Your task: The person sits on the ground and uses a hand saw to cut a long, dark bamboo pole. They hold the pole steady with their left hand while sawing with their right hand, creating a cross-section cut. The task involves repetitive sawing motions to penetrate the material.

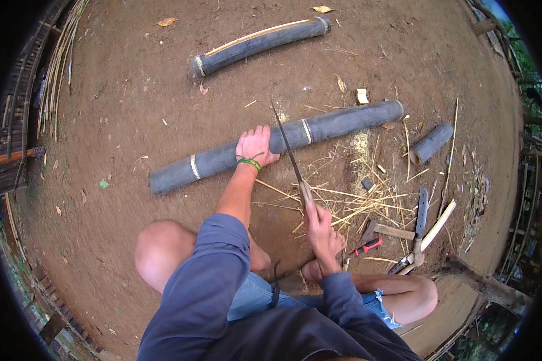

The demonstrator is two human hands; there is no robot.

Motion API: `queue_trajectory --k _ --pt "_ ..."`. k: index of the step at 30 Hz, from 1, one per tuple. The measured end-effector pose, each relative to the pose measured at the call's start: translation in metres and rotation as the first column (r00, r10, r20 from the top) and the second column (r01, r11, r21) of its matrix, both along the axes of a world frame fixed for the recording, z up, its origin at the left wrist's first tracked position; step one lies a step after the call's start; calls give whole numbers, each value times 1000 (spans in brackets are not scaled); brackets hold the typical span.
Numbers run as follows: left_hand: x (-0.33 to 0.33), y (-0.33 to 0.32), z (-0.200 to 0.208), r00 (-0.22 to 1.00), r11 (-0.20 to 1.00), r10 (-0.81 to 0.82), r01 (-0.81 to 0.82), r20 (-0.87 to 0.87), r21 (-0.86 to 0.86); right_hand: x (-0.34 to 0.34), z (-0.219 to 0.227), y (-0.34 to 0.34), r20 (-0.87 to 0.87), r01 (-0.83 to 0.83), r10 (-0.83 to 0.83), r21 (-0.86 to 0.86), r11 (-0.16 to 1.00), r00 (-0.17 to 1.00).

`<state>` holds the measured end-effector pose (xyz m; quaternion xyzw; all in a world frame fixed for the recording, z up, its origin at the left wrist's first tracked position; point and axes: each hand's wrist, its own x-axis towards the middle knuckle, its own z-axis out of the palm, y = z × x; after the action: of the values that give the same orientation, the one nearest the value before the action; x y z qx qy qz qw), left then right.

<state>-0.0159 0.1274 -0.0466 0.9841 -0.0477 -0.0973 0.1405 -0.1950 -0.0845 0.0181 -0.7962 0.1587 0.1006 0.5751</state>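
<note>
Down on the bare earth before me lies the long bamboo pole, slanting across from left to right, and my left hand is on it, fingers bent over its top (palm and underside are hidden from here). My right hand is closed around the handle of a saw; the blade is edge-on, teeth out of sight, crossing over the pole, and whether it bites I cannot tell. The count: three dark bamboo lengths, that pole plus a slotted section beyond it and a short piece off to the right. One machete, one red-handled tool, and one wooden-handled tool, its head hard to make out. The pale splints tangle too much to number.
</note>
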Motion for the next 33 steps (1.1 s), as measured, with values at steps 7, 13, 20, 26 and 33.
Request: queue_trajectory --k 7,13,20,26,33 --pt "4 2 5 995 1000 -12 14 -94 14 -12 0 -4 0 -47 47 -47 998 999" --pt "12 -11 10 999 999 -33 32 -38 -27 72 -36 15 126 -1 -2 21 1000 992" --pt "3 5 4 996 1000 6 -7 -85 -10 -43 13 -12 145 -133 226 -471 872 963" --pt "10 -15 10 995 999 -14 10 -101 -40 116 -4 44 28 -4 5 -20 1000 1000" --pt "-9 -2 -4 1000 999 30 -30 -5 21 -13 26 10 140 -93 121 -189 978 983"
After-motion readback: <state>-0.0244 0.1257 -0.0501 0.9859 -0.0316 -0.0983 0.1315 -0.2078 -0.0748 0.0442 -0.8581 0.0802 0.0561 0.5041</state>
